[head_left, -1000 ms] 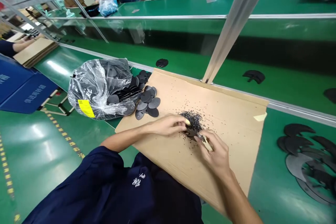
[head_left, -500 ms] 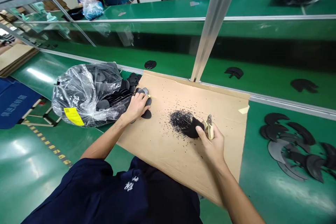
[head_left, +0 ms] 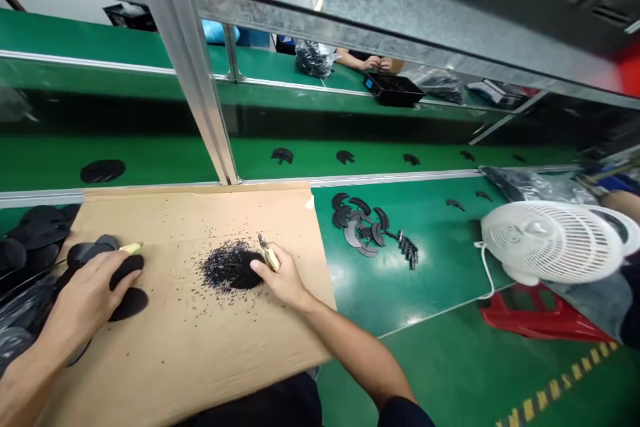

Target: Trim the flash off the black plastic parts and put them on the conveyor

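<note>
Right grip [head_left: 285, 280] holding one cutter [head_left: 269, 255], left grip [head_left: 85, 293] touching three discs [head_left: 131, 303]

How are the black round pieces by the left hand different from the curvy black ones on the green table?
The flat black oval discs look whole and rounded; the flat black crescent pieces are thin curved arcs. The discs lie on the brown cardboard sheet under the left hand; the crescents lie on the green table, untouched, beyond the right hand with its cream-handled cutter. Both are flat, black and loosely piled.
</note>
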The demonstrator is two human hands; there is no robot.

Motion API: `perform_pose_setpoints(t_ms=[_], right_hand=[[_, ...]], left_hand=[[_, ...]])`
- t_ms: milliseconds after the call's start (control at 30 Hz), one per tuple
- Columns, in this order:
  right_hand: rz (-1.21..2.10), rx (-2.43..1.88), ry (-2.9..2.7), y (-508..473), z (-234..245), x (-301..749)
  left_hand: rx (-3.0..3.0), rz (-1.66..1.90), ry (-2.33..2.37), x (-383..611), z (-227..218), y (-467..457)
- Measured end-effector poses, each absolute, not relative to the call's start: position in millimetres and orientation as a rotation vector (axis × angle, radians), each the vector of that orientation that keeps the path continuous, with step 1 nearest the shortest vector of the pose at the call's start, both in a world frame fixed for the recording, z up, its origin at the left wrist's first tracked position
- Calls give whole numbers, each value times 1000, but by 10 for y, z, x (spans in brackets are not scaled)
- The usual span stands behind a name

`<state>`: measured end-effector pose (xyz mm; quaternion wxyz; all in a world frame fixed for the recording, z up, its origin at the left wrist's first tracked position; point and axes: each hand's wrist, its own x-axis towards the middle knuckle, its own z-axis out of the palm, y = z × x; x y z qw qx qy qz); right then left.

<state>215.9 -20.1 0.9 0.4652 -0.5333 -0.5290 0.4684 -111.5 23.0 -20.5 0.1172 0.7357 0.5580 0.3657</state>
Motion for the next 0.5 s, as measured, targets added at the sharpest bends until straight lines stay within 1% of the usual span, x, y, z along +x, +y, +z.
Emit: perform_pose_setpoints(t_ms=[167,200,267,367,500], right_hand=[[1206,-1291,-1241,-172,-28,2145],[1219,-1291,-1214,-162,-34,2136],[1231,-1297,-1145,-139,-40,2111],[1244,-1282,-1098,-100,-36,2084],[1287,-1247,-1095,-77,-28,2091]], left_hand=[[1986,1114,1718,-821,109,99],[1913,1171,1715,-717,162,79],[1794,1238,1520,-470,220,68],[1763,1130,1165,-103,182,110],[1905,1068,1098,157,92,154]])
